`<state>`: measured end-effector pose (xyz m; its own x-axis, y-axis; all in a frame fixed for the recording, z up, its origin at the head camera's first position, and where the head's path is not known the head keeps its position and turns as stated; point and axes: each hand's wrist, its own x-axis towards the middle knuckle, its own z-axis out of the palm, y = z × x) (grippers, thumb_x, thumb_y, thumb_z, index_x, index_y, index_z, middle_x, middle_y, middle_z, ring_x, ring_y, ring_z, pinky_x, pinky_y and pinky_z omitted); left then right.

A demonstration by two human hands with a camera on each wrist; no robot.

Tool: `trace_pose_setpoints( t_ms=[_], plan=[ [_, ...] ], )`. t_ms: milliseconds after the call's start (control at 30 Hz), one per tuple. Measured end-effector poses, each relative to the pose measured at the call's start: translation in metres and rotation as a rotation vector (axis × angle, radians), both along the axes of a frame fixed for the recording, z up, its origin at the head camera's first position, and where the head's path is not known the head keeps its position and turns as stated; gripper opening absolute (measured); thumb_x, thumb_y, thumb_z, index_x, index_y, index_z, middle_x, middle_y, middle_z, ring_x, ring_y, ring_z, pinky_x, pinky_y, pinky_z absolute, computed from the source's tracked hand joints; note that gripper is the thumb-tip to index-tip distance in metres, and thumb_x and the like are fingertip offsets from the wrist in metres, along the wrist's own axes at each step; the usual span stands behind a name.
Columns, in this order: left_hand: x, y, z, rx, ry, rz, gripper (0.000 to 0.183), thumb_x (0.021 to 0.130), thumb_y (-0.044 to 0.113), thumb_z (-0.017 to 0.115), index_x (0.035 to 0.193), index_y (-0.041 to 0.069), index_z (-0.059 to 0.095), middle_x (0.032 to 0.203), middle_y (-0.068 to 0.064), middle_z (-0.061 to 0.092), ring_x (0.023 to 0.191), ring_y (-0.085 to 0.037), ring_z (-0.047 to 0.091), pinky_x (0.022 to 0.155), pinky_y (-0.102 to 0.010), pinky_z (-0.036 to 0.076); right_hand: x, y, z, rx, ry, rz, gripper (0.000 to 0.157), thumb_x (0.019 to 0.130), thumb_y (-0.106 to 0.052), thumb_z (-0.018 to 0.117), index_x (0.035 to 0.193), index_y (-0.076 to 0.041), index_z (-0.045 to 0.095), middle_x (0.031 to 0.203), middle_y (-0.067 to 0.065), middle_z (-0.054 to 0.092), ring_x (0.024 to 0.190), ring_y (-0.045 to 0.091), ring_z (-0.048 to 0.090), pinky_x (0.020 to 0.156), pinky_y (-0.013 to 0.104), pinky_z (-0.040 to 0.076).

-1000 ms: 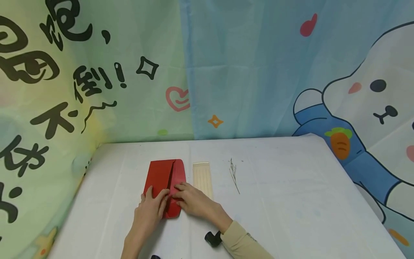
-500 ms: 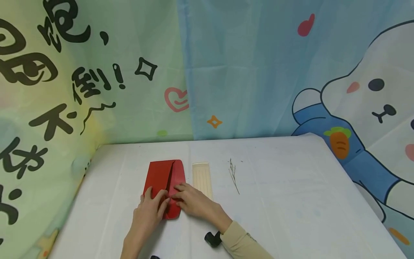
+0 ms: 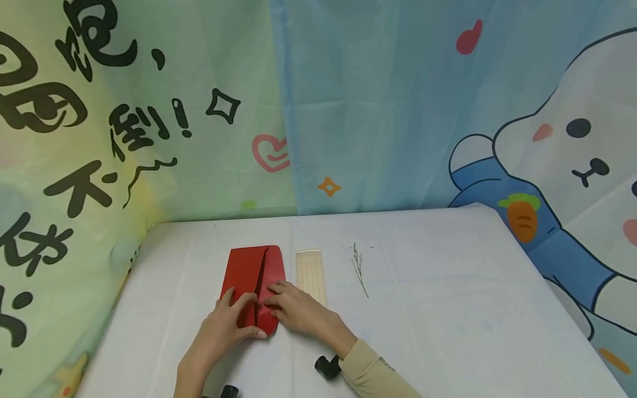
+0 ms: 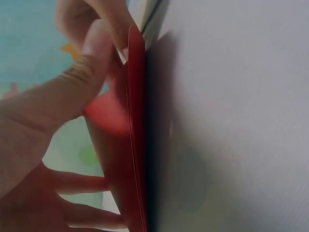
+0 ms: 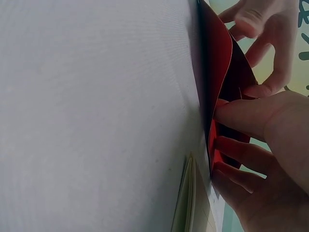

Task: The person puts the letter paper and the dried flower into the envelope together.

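A red envelope (image 3: 246,265) lies on the white table, its lighter red flap (image 3: 273,268) along the right side and lifted a little, leaving a dark gap. My left hand (image 3: 219,326) rests on the envelope's left part with fingers spread, the thumb reaching along its near edge. In the left wrist view the thumb (image 4: 72,84) stands in front of the red paper. My right hand (image 3: 301,307) touches the flap with its fingertips. From the right wrist, those fingers (image 5: 241,150) press on the flap's inner face, and the envelope (image 5: 215,58) gapes beside them.
Right of the envelope lies a cream, vertically lined flat piece (image 3: 311,273), whose layered edges (image 5: 190,198) show in the right wrist view. Farther right is a thin dried sprig (image 3: 358,268). A printed cloth (image 3: 378,110) hangs behind the table (image 3: 448,309).
My left hand has shifted slightly, its thumb moving down from the gap to the envelope's near edge. My right hand and the envelope stay nearly where they were.
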<state>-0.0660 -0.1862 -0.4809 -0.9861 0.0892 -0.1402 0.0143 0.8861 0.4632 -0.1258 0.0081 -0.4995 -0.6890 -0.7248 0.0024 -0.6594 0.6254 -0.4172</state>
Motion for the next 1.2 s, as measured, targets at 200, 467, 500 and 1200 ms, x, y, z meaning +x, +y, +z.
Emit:
trace_pose_setpoints(
  t_ms=[200, 467, 500, 1200],
  plan=[
    [-0.001, 0.001, 0.000, -0.012, -0.016, 0.004, 0.075, 0.064, 0.048, 0.085, 0.130, 0.028, 0.054, 0.147, -0.028, 0.038, 0.119, -0.055, 0.052, 0.087, -0.069, 0.046, 0.001, 0.001, 0.000, 0.009, 0.012, 0.001, 0.031, 0.095, -0.019, 0.062, 0.126, -0.017, 0.065, 0.144, 0.008, 0.052, 0.139, 0.027, 0.043, 0.113, 0.038, 0.038],
    [-0.002, 0.002, 0.000, -0.032, -0.004, 0.001, 0.073, 0.064, 0.046, 0.087, 0.127, 0.028, 0.056, 0.146, -0.028, 0.039, 0.125, -0.061, 0.043, 0.084, -0.070, 0.046, 0.003, -0.002, 0.004, 0.054, 0.078, 0.009, 0.031, 0.094, -0.016, 0.062, 0.126, -0.016, 0.065, 0.142, 0.009, 0.055, 0.137, 0.027, 0.046, 0.109, 0.037, 0.043],
    [-0.002, 0.002, 0.000, -0.035, -0.003, 0.002, 0.072, 0.063, 0.045, 0.087, 0.126, 0.028, 0.056, 0.146, -0.028, 0.040, 0.125, -0.062, 0.042, 0.084, -0.070, 0.046, 0.003, -0.002, 0.005, 0.061, 0.085, 0.010, 0.031, 0.094, -0.017, 0.062, 0.126, -0.016, 0.065, 0.141, 0.008, 0.055, 0.136, 0.026, 0.046, 0.108, 0.037, 0.043],
    [-0.002, 0.003, -0.003, -0.043, 0.010, 0.005, 0.067, 0.062, 0.045, 0.088, 0.119, 0.033, 0.056, 0.144, -0.028, 0.041, 0.124, -0.062, 0.043, 0.082, -0.067, 0.048, 0.008, 0.011, 0.002, -0.068, 0.190, -0.091, 0.040, 0.089, -0.036, 0.069, 0.122, -0.014, 0.065, 0.126, 0.004, 0.063, 0.118, 0.019, 0.056, 0.097, 0.031, 0.051]
  ],
)
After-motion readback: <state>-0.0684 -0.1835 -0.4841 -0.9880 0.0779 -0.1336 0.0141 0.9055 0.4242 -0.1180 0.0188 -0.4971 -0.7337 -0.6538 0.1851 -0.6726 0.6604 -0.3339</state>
